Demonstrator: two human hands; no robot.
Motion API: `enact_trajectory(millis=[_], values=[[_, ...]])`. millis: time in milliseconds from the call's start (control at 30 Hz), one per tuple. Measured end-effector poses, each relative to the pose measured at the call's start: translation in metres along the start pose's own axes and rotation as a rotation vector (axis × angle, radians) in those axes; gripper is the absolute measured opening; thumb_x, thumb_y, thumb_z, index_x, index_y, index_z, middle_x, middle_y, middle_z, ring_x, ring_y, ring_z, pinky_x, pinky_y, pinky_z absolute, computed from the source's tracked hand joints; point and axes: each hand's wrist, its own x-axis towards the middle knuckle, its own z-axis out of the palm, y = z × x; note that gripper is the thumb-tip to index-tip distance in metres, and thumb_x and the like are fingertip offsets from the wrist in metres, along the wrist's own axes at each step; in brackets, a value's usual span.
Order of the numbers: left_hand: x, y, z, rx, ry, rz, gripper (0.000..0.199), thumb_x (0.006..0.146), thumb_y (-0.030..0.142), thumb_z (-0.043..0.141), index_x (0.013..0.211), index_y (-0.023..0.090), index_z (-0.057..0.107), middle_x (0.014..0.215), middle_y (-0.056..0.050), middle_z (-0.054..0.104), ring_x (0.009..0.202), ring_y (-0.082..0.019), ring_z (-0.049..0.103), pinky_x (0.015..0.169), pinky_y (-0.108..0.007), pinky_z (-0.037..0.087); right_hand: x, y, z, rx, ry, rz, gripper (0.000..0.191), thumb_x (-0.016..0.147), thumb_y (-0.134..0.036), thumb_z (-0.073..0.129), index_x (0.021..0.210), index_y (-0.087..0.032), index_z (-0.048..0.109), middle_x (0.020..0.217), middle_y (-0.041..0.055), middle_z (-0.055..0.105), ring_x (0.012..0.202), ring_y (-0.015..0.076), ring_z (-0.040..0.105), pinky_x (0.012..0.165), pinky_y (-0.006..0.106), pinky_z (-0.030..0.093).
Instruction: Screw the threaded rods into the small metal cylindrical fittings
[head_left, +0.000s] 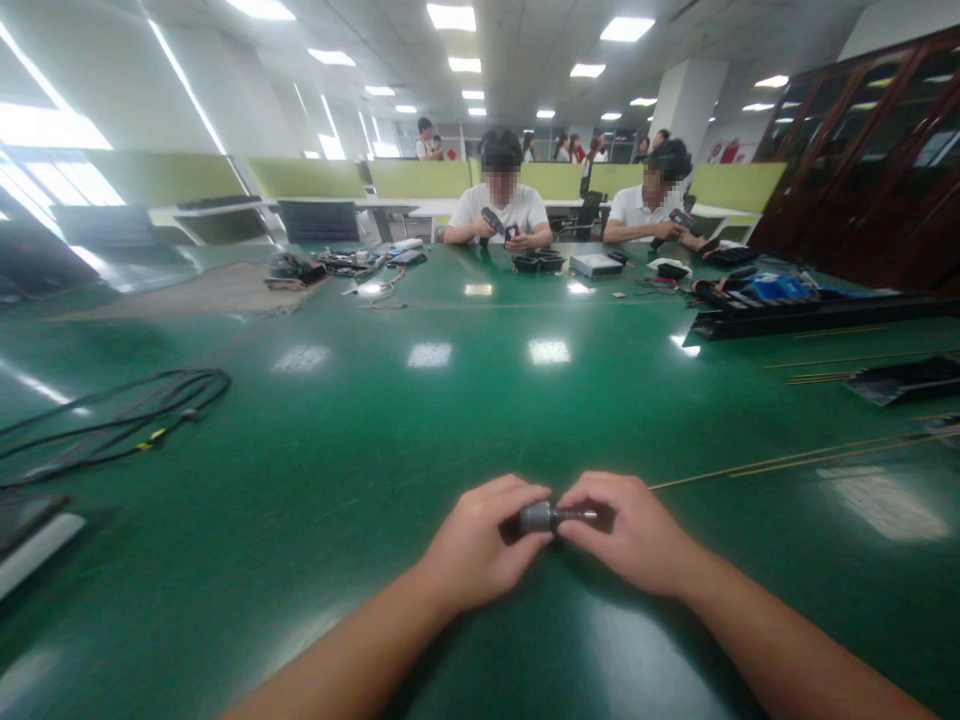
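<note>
Low in the head view, near the middle, a small dark cylindrical part lies level between my hands. It has a grey collar, a thin ridged shaft and a shiny metal tip pointing right; its exact kind is unclear. My left hand grips the thick grey end between thumb and fingers. From the right, my right hand pinches the thin shaft, with thumb below and fingertips above. The left end of the part is hidden inside my left hand. Both hands are just over or on the green tabletop.
Black cables lie coiled at left, above a dark flat object. Thin brass-coloured rods stretch across the right, near black trays. Across the table sit two people holding dark tools, with a white box and parts before them.
</note>
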Motion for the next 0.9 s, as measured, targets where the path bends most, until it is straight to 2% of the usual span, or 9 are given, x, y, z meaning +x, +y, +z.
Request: enact_trajectory(millis=[900], values=[[-0.0007,-0.0026,0.0004,0.01,0.008,-0.006,0.029,0.083,0.02,0.068,0.113,0.02,0.068,0.101,-0.006,0.071,0.09,-0.018,0.065,0.081,-0.03,0.052,0.0002,-0.0008,-0.0027,-0.011,0.0,0.007,0.004,0.082,-0.017,0.071,0.085,-0.019,0.073,0.08,0.0009,0.07,0.074,0.0164,0.062,0.068,0.028,0.043]])
